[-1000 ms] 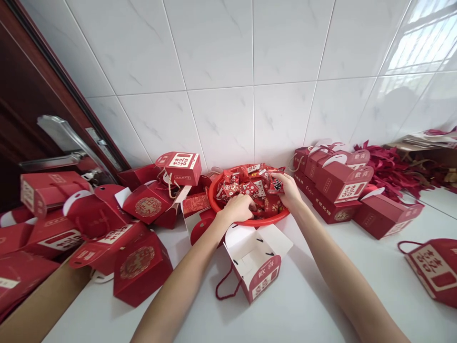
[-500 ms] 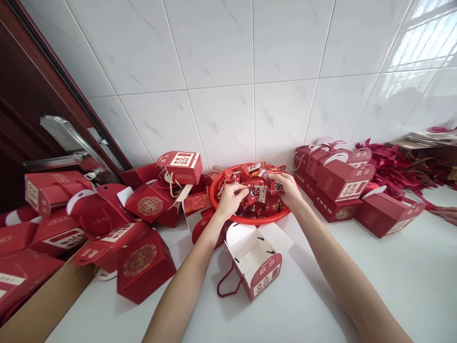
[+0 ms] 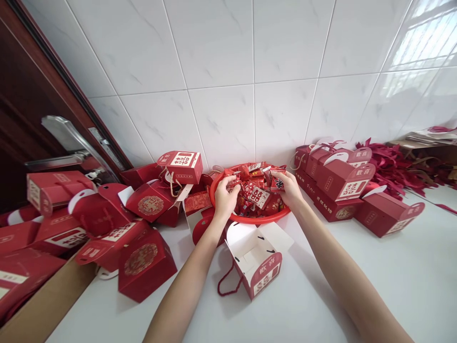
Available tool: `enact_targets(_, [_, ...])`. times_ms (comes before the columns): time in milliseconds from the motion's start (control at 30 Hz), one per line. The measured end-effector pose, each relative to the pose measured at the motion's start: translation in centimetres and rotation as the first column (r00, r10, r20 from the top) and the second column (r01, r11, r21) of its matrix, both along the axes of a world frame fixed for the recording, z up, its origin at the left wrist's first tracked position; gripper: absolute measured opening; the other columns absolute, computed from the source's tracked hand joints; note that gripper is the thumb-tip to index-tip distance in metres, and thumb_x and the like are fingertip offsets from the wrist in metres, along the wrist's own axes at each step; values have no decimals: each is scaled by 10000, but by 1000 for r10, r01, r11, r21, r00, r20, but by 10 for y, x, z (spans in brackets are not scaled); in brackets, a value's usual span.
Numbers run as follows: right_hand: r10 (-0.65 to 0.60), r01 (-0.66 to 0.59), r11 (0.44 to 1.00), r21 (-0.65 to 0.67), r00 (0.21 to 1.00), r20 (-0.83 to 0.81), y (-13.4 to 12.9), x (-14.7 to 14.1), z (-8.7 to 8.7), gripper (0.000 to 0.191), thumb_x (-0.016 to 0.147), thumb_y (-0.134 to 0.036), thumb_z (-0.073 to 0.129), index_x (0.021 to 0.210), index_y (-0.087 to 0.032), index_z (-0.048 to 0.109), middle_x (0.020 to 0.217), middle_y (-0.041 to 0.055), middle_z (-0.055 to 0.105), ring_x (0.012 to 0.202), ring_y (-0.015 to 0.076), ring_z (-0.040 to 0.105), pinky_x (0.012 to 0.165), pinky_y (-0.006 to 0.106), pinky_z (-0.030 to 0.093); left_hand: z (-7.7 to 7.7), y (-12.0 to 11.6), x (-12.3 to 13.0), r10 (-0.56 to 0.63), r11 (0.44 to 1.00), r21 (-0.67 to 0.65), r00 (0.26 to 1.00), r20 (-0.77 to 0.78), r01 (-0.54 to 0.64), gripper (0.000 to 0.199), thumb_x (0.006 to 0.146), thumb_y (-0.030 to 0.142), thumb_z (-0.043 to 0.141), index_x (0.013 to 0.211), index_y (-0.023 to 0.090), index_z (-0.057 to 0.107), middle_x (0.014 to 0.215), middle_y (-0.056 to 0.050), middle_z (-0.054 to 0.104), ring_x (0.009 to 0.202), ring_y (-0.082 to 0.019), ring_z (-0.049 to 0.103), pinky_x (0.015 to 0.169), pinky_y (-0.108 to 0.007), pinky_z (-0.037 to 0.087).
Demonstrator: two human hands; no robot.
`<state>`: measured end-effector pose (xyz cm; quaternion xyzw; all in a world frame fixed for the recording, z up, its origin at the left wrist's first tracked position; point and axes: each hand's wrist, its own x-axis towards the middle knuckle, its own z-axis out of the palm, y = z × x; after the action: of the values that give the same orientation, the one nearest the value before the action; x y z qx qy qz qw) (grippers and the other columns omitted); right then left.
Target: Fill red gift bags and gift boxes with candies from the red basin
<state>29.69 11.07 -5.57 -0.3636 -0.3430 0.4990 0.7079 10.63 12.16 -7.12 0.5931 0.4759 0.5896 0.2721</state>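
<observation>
A red basin (image 3: 257,220) full of small wrapped candies (image 3: 256,194) stands against the tiled wall. My left hand (image 3: 225,199) is at its left side, thumb and fingers curled around a red-wrapped candy that they partly hide. On the basin's right side, my right hand (image 3: 290,191) pinches a red packet with dark lettering (image 3: 277,181). Just in front of the basin, between my forearms, an open red gift box (image 3: 254,255) shows its white inside, with the lid flaps spread and a dark red cord handle hanging to the left.
Closed red gift boxes (image 3: 146,264) are heaped at left, beside a cardboard edge (image 3: 53,300). More boxes (image 3: 344,181) are stacked at right, before a pile of dark red ribbons (image 3: 382,164). A door handle (image 3: 67,138) juts out at far left.
My left hand has moved left, away from the basin's middle, where a red-and-white patterned packet now shows more fully. My right hand barely shifts. A person's hand at the far right edge has gone from view.
</observation>
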Motion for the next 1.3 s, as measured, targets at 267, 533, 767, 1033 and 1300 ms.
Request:
enact_targets(267, [-31,31,1000,-2,999,-25,0,-1,1,184,550,-307,812,682,-222,716,702,-16,738,664,195,662,606,302,528,8,-16,2,-360,931,-71,874,-327,357,190,789,175,581,865,187,755,845,-35,766,772,-187,700,765,-301,545])
enact_targets(533, [-58,59,998,17,997,-42,1,0,1,133,569,-296,788,643,-230,700,683,-31,726,654,179,641,609,289,512,29,-13,24,-690,716,-579,269,-673,389,227,821,364,590,790,213,756,830,-15,767,755,-195,653,662,-262,432])
enact_targets(767, [-75,76,997,21,996,-52,2,1,2,170,527,-313,808,622,-227,695,658,-41,708,632,157,603,581,267,487,29,-7,46,-676,734,-626,193,-711,264,183,754,334,645,638,192,650,723,-36,706,685,-199,623,584,-267,404])
enact_targets(1033, [-75,75,997,2,997,-28,-2,0,4,172,548,-325,787,632,-239,665,636,-37,680,618,172,601,550,289,503,15,-8,44,-673,732,-611,456,-582,300,114,621,275,694,557,217,620,603,-12,667,550,-193,598,519,-266,401])
enact_targets(1300, [-79,79,997,2,996,-39,-2,0,4,158,551,-310,786,631,-233,674,638,-39,686,613,165,600,577,285,494,11,-6,41,-717,688,-627,476,-509,365,74,614,172,598,555,198,633,575,16,632,571,-162,558,538,-249,388])
